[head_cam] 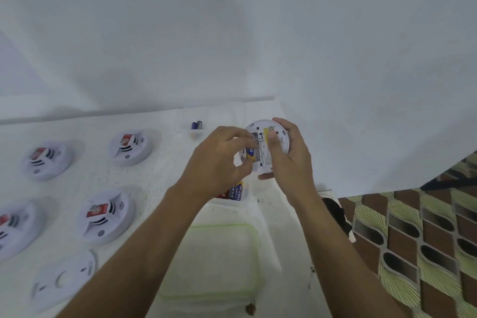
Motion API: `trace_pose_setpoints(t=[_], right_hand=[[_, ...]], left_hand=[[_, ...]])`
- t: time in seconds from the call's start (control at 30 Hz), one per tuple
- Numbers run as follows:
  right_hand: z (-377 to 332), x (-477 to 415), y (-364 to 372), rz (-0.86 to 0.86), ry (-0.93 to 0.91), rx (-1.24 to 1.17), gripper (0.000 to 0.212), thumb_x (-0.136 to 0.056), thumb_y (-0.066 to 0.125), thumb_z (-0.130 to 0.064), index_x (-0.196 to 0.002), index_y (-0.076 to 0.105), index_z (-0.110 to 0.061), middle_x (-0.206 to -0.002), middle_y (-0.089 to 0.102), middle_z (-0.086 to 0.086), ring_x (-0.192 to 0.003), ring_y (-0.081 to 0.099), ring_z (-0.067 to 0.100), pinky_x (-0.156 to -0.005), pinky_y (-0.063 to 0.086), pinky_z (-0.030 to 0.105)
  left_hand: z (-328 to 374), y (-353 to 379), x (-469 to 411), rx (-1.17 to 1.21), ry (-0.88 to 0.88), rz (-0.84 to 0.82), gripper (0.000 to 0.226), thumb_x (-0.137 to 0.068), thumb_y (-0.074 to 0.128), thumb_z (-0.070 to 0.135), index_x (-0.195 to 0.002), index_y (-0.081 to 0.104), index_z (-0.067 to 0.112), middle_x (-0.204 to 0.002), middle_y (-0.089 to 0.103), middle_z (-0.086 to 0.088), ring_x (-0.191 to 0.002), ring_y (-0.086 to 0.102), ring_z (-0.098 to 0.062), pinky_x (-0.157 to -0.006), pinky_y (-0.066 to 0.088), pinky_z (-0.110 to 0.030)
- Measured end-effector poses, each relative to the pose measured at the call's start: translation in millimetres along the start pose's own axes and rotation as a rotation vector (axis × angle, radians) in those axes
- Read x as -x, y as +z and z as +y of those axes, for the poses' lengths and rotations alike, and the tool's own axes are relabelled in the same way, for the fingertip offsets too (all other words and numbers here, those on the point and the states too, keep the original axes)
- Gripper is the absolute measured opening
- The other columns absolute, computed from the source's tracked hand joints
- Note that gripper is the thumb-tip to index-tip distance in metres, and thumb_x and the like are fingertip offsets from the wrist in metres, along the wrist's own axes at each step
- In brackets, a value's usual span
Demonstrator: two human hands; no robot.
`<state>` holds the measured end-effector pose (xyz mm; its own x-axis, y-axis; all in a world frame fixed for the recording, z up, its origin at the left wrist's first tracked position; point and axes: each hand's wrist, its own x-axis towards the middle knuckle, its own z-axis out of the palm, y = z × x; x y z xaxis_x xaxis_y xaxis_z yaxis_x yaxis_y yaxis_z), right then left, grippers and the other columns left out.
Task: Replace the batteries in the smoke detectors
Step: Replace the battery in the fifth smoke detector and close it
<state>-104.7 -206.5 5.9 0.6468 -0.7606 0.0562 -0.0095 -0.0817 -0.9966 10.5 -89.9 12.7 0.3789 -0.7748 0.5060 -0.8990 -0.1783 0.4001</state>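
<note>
My right hand (291,155) grips a round white smoke detector (263,137), held above the table with its back side facing me and the battery bay exposed. My left hand (219,160) pinches a yellow and blue battery (251,154) at the lower left of that bay; my right thumb lies across the label. Several more white smoke detectors, such as a detector with a red sticker (130,147), lie face up on the left of the white table (165,175). A small container of batteries (236,192) sits below my hands.
Two dark batteries (197,125) stand in a clear cup at the back. A detached white cover plate (64,279) lies front left. A clear lidded box with green rim (214,261) sits near me. The table's right edge drops to a patterned floor (418,240).
</note>
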Motion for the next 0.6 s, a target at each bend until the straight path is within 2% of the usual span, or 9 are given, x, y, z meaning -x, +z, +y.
trace_pose_setpoints(t=[0.07,0.2,0.37,0.5,0.6], right_hand=[[-1.3,-0.7,0.0,-0.009,-0.013,0.017,0.029,-0.103,0.052,-0.035,-0.132,0.054,-0.032,-0.110,0.067,-0.008,-0.080,0.074,0.013,-0.050,0.061,0.039],[-2.7,-2.7,-2.8,-0.026,-0.021,0.052,0.030,-0.103,0.053,-0.038,-0.131,0.056,-0.031,-0.109,0.067,-0.009,-0.078,0.073,0.010,-0.047,0.058,0.035],[-4.5,-8.6,-11.5,-0.118,-0.006,0.032,0.027,-0.102,0.055,-0.038,-0.127,0.060,-0.031,-0.107,0.070,-0.008,-0.078,0.074,0.015,-0.047,0.058,0.036],[-3.6,-9.5,-11.2,-0.153,0.005,0.011,0.026,-0.101,0.056,-0.038,-0.126,0.060,-0.031,-0.109,0.070,-0.005,-0.077,0.075,0.019,-0.046,0.057,0.034],[-3.1,-7.9,-10.8,-0.159,0.015,0.000,0.026,-0.101,0.057,-0.036,-0.126,0.061,-0.030,-0.109,0.070,-0.004,-0.075,0.075,0.020,-0.047,0.058,0.036]], left_hand=[[1.2,2.5,0.1,-0.045,0.031,0.011,0.022,-0.073,0.070,0.013,-0.094,0.077,0.017,-0.105,0.072,0.005,-0.099,0.065,-0.019,-0.076,0.055,-0.033],[3.4,4.7,-1.1,-0.081,0.110,-0.043,0.021,-0.079,0.058,0.015,-0.086,0.077,0.014,-0.096,0.076,0.003,-0.099,0.069,-0.020,-0.085,0.057,-0.038],[6.8,2.8,3.0,-0.088,0.088,-0.063,0.028,-0.078,0.053,0.021,-0.087,0.079,0.014,-0.091,0.077,0.005,-0.092,0.072,-0.020,-0.068,0.060,-0.033],[11.1,2.2,4.3,-0.047,0.066,-0.018,0.021,-0.070,0.065,0.009,-0.085,0.078,0.013,-0.082,0.077,0.000,-0.069,0.072,-0.023,-0.051,0.057,-0.034],[12.4,0.6,7.3,-0.022,0.070,0.004,0.020,-0.067,0.067,0.005,-0.083,0.078,0.012,-0.077,0.075,-0.001,-0.062,0.070,-0.022,-0.048,0.055,-0.032]])
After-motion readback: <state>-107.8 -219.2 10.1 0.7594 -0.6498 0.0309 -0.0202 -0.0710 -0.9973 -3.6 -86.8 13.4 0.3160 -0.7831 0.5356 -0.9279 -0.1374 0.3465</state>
